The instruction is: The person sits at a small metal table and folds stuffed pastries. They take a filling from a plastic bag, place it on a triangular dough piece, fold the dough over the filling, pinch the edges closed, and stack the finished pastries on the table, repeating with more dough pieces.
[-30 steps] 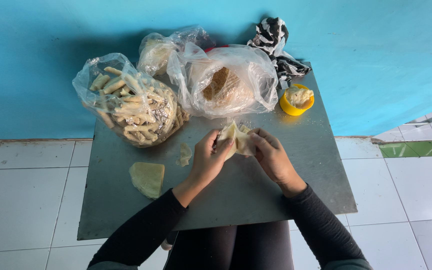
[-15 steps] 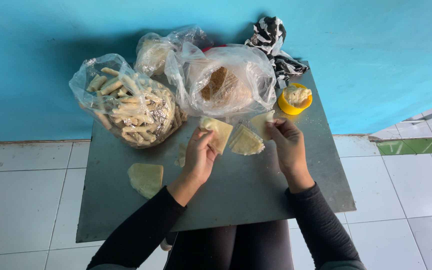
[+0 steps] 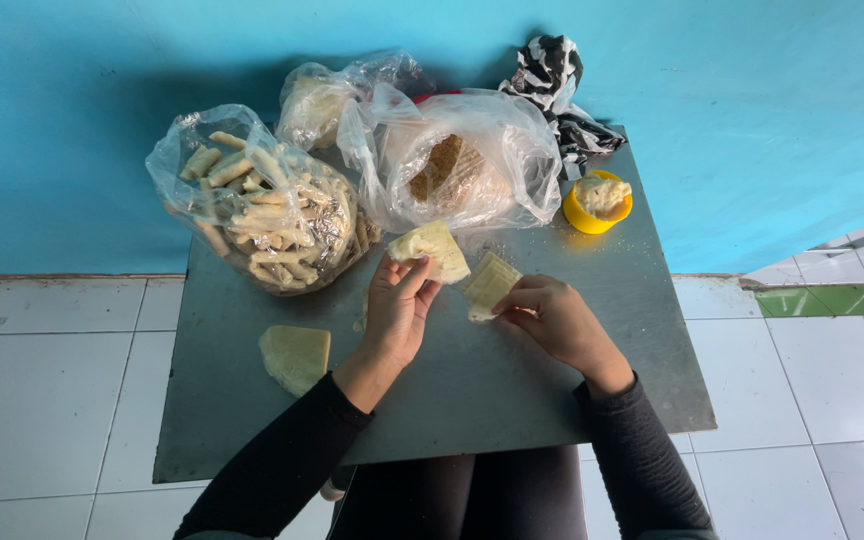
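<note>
My left hand (image 3: 397,310) holds up a pale, floppy dough wrapper (image 3: 432,250) above the grey table (image 3: 512,390). A second pale wrapper (image 3: 489,284) lies flat on the table, and my right hand (image 3: 557,318) pinches its near edge. A third wrapper (image 3: 295,355) lies alone to the left, apart from both hands. Both arms wear dark sleeves.
At the back of the table stand a clear bag of rolled pastry sticks (image 3: 262,210), a clear bag with brown filling (image 3: 457,170), another clear bag (image 3: 327,100), a black-and-white bag (image 3: 552,85) and a small yellow cup of paste (image 3: 598,200). Blue wall behind, white floor tiles around.
My hands drew apart, each with its own wrapper. The right hand reached toward the yellow cup, then came back to the flat wrapper; the left hand lifted its wrapper higher.
</note>
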